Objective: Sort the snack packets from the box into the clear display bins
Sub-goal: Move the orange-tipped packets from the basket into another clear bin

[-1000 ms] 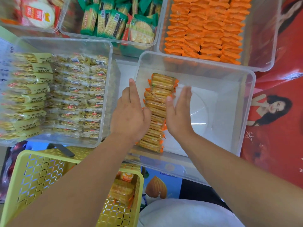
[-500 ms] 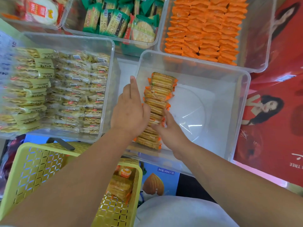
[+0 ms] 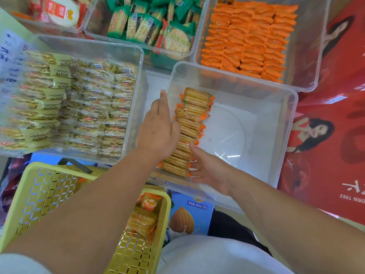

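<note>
Nearest us, the yellow perforated basket holds a few orange-edged cracker packets. Beyond it, we see our right hand inside the clear bin. Its fingers are straight and loosely spread, touching the near right end of the row of cracker packets. The row stands on edge along the bin's left wall. Our left hand is flat with fingers together, pressed against the row's left side. The bin of pale yellow packets lies to the left. Farthest off are the bin of orange packets and the bin of green packets.
</note>
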`<state>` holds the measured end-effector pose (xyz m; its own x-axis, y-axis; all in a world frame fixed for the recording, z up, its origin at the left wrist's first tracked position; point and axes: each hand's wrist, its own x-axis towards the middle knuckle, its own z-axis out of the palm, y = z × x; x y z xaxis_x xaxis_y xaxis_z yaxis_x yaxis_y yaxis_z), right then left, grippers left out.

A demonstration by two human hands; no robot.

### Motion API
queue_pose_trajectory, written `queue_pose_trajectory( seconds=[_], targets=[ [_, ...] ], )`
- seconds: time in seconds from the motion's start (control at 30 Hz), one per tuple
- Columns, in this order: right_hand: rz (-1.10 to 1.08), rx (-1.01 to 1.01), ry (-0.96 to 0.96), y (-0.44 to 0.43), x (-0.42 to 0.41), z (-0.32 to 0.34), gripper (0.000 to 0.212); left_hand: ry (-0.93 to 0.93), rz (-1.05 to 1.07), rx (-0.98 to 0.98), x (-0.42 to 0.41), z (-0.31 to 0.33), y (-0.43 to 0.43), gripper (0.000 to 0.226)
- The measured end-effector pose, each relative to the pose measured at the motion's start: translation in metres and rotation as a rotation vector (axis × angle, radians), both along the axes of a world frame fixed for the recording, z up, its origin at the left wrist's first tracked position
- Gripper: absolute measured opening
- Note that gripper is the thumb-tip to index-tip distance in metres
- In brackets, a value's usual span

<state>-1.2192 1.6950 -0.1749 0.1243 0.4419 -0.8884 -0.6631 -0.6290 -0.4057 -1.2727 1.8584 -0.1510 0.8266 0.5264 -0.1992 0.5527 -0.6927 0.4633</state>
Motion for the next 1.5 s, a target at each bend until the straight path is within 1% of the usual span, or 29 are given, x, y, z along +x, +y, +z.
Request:
queue_pose_trajectory(
  seconds=[0.07,0.1,0.13,0.17,0.23,0.27,0.33,0.37,0.43,0.5,0.53,0.57,0.63,0.67,0.7,0.73,0.77,0.8,0.87,0.9,1.0,1.1,1.17,1.23,1.3,1.33,1.37,1.43,1.5],
  targets=[
    [0.053,-0.106,-0.245,-0.003,0.011,-0.005,0.055,0.0,-0.002,-0.003,0.0,0.001,0.001,0.077],
    [0.003,-0.158,-0.391,-0.004,0.018,-0.011,0.059,0.002,-0.002,-0.002,0.0,0.001,0.001,0.076],
    [-0.083,-0.172,-0.496,-0.003,0.026,-0.016,0.063,0.005,-0.002,0.0,0.001,0.002,0.001,0.076],
    [-0.175,-0.156,-0.539,0.001,0.033,-0.019,0.068,0.007,-0.003,0.001,0.001,0.003,0.001,0.076],
    [-0.301,-0.057,-0.492,0.012,0.041,-0.021,0.076,0.012,-0.006,-0.002,0.001,0.003,0.0,0.076],
    [-0.331,0.01,-0.454,0.019,0.042,-0.023,0.076,0.015,-0.007,-0.002,0.001,0.003,0.0,0.076],
    [-0.311,0.139,-0.387,0.034,0.038,-0.026,0.067,0.022,-0.007,0.003,0.001,0.003,-0.001,0.077],
    [-0.287,0.185,-0.358,0.04,0.034,-0.027,0.068,0.023,-0.006,0.003,0.002,0.004,-0.001,0.077],
    [-0.253,0.216,-0.318,0.047,0.029,-0.028,0.085,0.023,0.0,-0.001,0.002,0.004,-0.001,0.077],
    [-0.248,0.226,-0.269,0.047,0.032,-0.029,0.093,0.025,0.002,0.001,0.002,0.004,-0.001,0.077],
    [-0.238,0.233,-0.259,0.043,0.035,-0.031,0.09,0.023,0.001,0.003,0.002,0.004,-0.001,0.077],
    [-0.228,0.231,-0.271,0.039,0.038,-0.033,0.083,0.021,0.0,0.005,0.002,0.003,-0.001,0.077],
    [-0.244,0.165,-0.383,0.033,0.047,-0.033,0.06,0.019,-0.002,0.008,0.002,0.002,-0.002,0.076],
    [-0.27,0.101,-0.46,0.032,0.052,-0.033,0.053,0.016,-0.004,0.01,0.002,0.001,-0.001,0.076],
    [-0.304,0.034,-0.521,0.031,0.058,-0.034,0.054,0.013,-0.005,0.012,0.001,0.001,-0.001,0.076],
    [-0.335,-0.01,-0.561,0.033,0.063,-0.035,0.061,0.01,-0.004,0.012,0.001,0.0,-0.001,0.076],
    [-0.347,-0.019,-0.586,0.035,0.068,-0.034,0.068,0.008,-0.005,0.012,0.001,-0.001,0.0,0.076],
    [-0.355,0.004,-0.601,0.038,0.071,-0.035,0.069,0.006,-0.007,0.013,0.001,-0.001,0.0,0.076],
    [-0.327,0.109,-0.581,0.046,0.077,-0.036,0.05,0.002,-0.007,0.014,0.001,-0.002,0.0,0.076],
    [-0.282,0.146,-0.547,0.051,0.077,-0.037,0.045,0.0,-0.007,0.014,0.001,-0.002,0.0,0.076],
    [-0.175,0.189,-0.478,0.058,0.079,-0.039,0.059,0.002,-0.007,0.024,0.001,-0.003,0.001,0.077],
    [-0.109,0.202,-0.474,0.052,0.09,-0.037,0.055,0.018,-0.016,0.004,0.002,-0.002,0.001,0.077],
    [-0.038,0.19,-0.534,0.046,0.093,-0.029,0.053,0.037,-0.025,-0.028,0.005,0.001,0.003,0.078],
    [-0.04,0.143,-0.665,0.039,0.089,-0.014,0.05,0.082,-0.029,-0.085,0.005,0.008,0.007,0.078],
    [-0.056,0.089,-0.836,0.036,0.078,0.0,0.033,0.103,-0.01,-0.107,0.0,0.021,0.009,0.077],
    [-0.035,0.087,-0.914,0.034,0.068,0.008,0.03,0.074,0.01,-0.093,-0.007,0.03,0.008,0.077],
    [0.015,0.085,-0.995,0.032,0.056,0.015,0.035,0.011,0.04,-0.072,-0.018,0.04,0.006,0.074],
    [0.098,0.14,-1.126,0.027,0.022,0.03,0.046,-0.183,0.114,-0.035,-0.05,0.059,-0.001,0.061],
    [0.13,0.291,-1.186,0.021,-0.017,0.048,0.041,-0.337,0.173,-0.009,-0.093,0.074,-0.007,0.045]
  ],
)
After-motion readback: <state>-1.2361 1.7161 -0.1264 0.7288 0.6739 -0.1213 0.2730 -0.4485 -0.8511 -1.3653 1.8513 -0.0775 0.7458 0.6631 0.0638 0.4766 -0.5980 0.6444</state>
